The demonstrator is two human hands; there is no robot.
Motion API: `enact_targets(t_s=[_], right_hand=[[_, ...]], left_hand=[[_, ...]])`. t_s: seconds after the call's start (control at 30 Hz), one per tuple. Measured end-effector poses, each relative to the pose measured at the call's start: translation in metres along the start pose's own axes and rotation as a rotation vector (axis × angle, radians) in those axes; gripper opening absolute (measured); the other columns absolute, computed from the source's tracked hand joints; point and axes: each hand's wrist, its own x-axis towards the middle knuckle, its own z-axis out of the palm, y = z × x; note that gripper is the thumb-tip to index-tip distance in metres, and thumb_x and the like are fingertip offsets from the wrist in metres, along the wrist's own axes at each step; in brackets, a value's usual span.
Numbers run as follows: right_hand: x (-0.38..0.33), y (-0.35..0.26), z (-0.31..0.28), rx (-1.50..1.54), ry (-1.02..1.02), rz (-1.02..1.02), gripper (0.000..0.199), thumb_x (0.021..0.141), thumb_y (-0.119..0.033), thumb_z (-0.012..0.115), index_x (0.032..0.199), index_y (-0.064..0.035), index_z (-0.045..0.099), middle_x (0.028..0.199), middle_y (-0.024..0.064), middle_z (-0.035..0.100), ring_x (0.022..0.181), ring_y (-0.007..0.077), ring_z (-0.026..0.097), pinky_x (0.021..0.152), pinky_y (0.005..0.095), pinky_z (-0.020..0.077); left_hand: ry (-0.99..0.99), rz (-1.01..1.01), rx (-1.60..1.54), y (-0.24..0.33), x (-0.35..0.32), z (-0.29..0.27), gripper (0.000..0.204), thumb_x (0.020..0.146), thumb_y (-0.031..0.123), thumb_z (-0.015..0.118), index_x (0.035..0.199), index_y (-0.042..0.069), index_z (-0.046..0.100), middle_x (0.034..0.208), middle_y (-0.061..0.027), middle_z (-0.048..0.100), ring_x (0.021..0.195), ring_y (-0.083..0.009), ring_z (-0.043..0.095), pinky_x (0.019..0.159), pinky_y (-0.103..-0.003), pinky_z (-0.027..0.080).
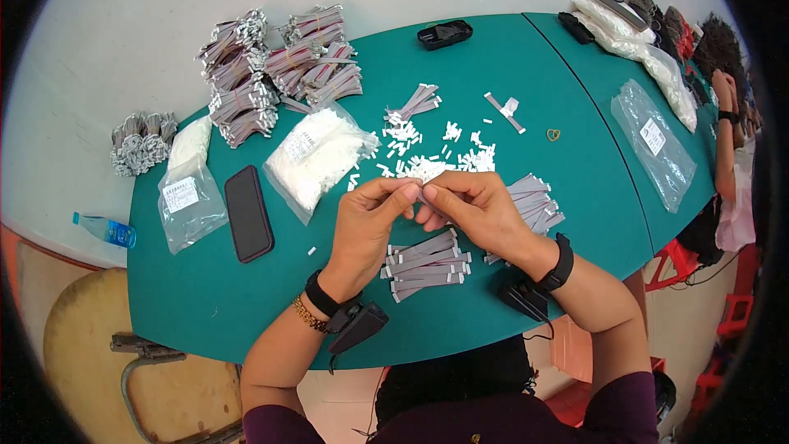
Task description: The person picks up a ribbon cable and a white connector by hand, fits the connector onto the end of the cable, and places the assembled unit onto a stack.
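- The green table (pixel 205 296) fills the middle; its near edge curves just under the wrists, its far edge runs along a pale wall, and a seam splits off a second section at right.
- The most open room lies on the table's near-left part, between the phone (pixel 248 213) and the left wrist; another bare stretch sits right of the hands, before the seam.
- Bundles of grey ribbon cable (pixel 275 74) are stacked at the far left; a smaller bundle (pixel 143 142) lies off the table's left edge.
- A clear bag of white parts (pixel 316 156) with a white label lies just right of the phone; a smaller clear labelled bag (pixel 187 197) lies left of it.
- A flat clear bag (pixel 653 144) with a white label rests on the right section.
- Loose white connectors (pixel 427 152) scatter just beyond the hands.
- Cut cables (pixel 426 265) lie stacked between the wrists; another fan of cables (pixel 536 201) sits just right of the right hand.
- The left hand (pixel 367 226) and right hand (pixel 477 210) meet above the table, fingertips pinched narrowly on one small cable piece (pixel 420 190), mostly hidden by the fingers.
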Motion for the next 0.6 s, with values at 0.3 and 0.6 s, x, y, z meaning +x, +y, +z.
enact_targets(t_s=[0.3, 0.6], right_hand=[[0.0, 0.002, 0.0012, 0.022, 0.007, -0.018, 0.023, 0.093, -0.014, 0.047, 0.092, 0.0036, 0.061, 0.077, 0.0057, 0.063, 0.068, 0.0092, 0.06, 0.061, 0.0222, 0.0504], [-0.0003, -0.0028, -0.0002, -0.051, 0.0, 0.006, 0.021, 0.092, -0.014, 0.049, 0.09, 0.0036, 0.062, 0.076, 0.0049, 0.063, 0.068, 0.0081, 0.059, 0.061, 0.0215, 0.0503]], left_hand=[[-0.001, -0.018, -0.028, -0.0005, 0.0006, -0.0002, 0.015, 0.086, 0.01, 0.06, 0.096, -0.001, 0.061, 0.083, -0.0027, 0.06, 0.074, -0.0086, 0.052, 0.069, -0.022, 0.043], [0.026, 0.065, 0.074, -0.0041, 0.0015, -0.0005, 0.013, 0.084, 0.007, 0.062, 0.094, -0.002, 0.062, 0.084, -0.0038, 0.062, 0.071, -0.0092, 0.052, 0.066, -0.021, 0.042]])
